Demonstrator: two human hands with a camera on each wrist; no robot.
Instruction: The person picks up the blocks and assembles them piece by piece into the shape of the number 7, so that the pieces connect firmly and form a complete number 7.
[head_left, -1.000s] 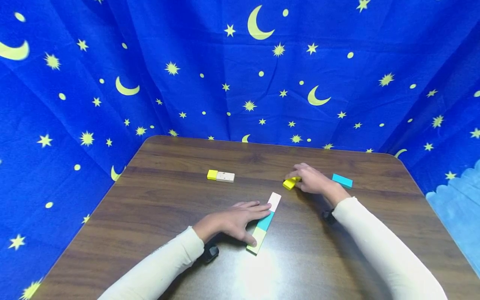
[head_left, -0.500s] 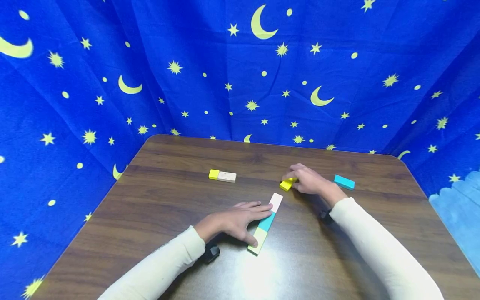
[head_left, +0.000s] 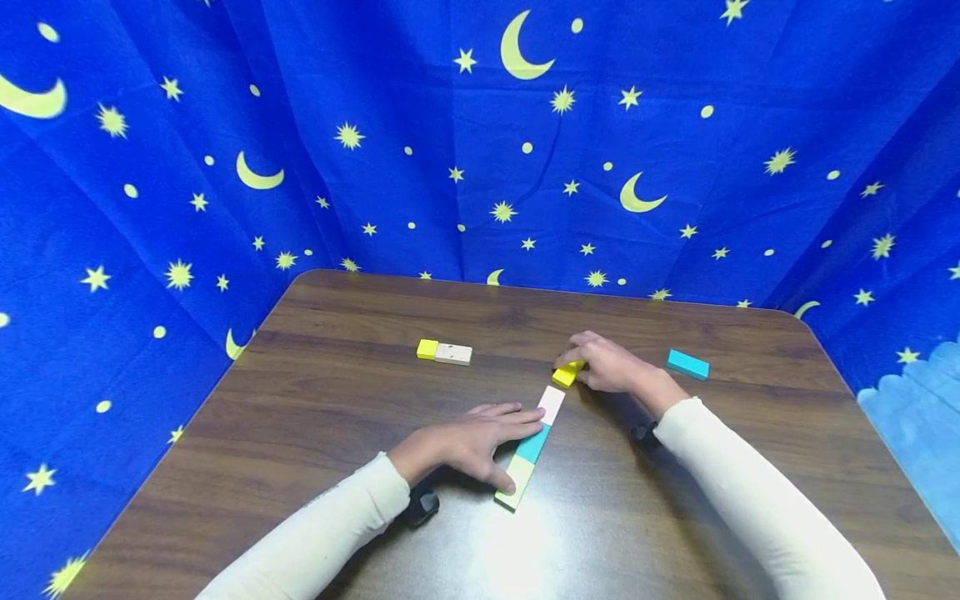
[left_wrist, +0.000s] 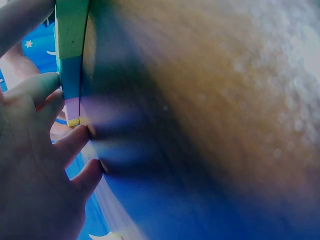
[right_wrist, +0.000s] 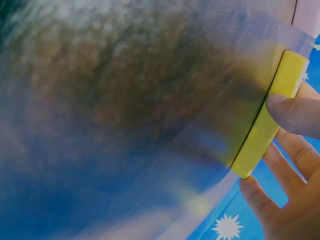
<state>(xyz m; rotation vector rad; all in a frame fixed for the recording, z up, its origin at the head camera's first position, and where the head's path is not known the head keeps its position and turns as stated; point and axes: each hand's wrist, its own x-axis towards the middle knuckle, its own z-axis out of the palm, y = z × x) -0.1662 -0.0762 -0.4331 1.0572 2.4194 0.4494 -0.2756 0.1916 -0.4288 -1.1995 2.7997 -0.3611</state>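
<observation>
Three flat blocks lie end to end in a slanting row on the table: pale green, teal and pale pink. My left hand rests along the row's left side, fingers spread, the thumb on the green block and fingertips by the teal and pink ones. Just past the pink end, my right hand pinches a yellow block between thumb and fingers. In the right wrist view, a small gap separates this yellow block from the pink block.
Farther back on the wooden table, a yellow block touches a speckled pale block. A turquoise block lies behind my right wrist. Blue cloth with moons and stars hangs beyond the table's far edge.
My right hand has slid the yellow block leftward and nearer, toward the pink end of the row. My left hand has stayed in place on the row.
</observation>
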